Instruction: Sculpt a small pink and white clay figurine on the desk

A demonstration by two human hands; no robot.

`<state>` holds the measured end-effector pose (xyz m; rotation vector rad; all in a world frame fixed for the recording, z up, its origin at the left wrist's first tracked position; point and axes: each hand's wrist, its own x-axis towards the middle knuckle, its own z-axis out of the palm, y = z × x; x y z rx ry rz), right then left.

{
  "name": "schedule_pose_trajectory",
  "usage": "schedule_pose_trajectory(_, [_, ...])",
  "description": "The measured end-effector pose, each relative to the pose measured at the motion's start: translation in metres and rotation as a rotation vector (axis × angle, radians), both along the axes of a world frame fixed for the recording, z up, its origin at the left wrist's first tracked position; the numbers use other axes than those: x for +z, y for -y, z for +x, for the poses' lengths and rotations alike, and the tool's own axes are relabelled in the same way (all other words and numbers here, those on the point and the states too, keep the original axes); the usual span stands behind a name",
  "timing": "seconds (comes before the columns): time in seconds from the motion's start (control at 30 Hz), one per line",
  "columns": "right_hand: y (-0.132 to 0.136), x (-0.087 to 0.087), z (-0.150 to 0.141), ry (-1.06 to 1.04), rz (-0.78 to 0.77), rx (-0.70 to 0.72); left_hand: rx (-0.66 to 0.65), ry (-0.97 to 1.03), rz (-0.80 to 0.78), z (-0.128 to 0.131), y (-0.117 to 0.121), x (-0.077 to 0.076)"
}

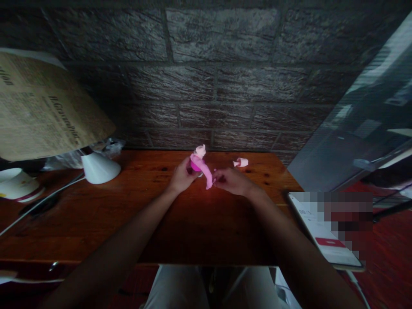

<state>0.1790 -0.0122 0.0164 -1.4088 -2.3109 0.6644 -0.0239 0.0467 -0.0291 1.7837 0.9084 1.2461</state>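
My left hand is closed around a small pink toy figure, held upright above the table. The figure has a pale pink top, a magenta middle and a long pink limb-like part hanging down to the right. Close beside the tip of that part is my right hand, its fingers pinched together. Whether they grip the part or some tiny piece is too dim to make out. A small pale pink piece, cup-shaped with a narrow end, lies on its side behind my right hand.
On the wooden table at left stand a lamp with a newspaper-print shade and white base, and a paper cup. A cabled tablet or phone lies at right. A brick wall rises behind.
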Motion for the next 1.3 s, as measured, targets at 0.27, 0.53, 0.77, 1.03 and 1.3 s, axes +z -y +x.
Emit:
schedule_pose_trajectory(0.27, [0.000, 0.001, -0.001, 0.015, 0.072, 0.018, 0.002, -0.028, 0.029, -0.002, 0.000, -0.001])
schedule_pose_trajectory(0.53, [0.001, 0.002, -0.002, 0.019, 0.026, 0.017, 0.024, -0.038, 0.032, -0.002, -0.002, -0.003])
schedule_pose_trajectory(0.77, [0.001, 0.000, -0.002, 0.039, 0.032, 0.032, 0.028, -0.035, 0.024, -0.003, 0.000, 0.000])
schedule_pose_trajectory(1.03, [0.000, 0.001, -0.001, -0.035, 0.042, -0.036, 0.063, -0.075, 0.028, -0.004, 0.000, 0.000])
schedule_pose_trajectory(1.3, [0.005, 0.005, -0.011, -0.346, -0.103, 0.012, 0.111, -0.027, 0.016, -0.003, 0.000, 0.001])
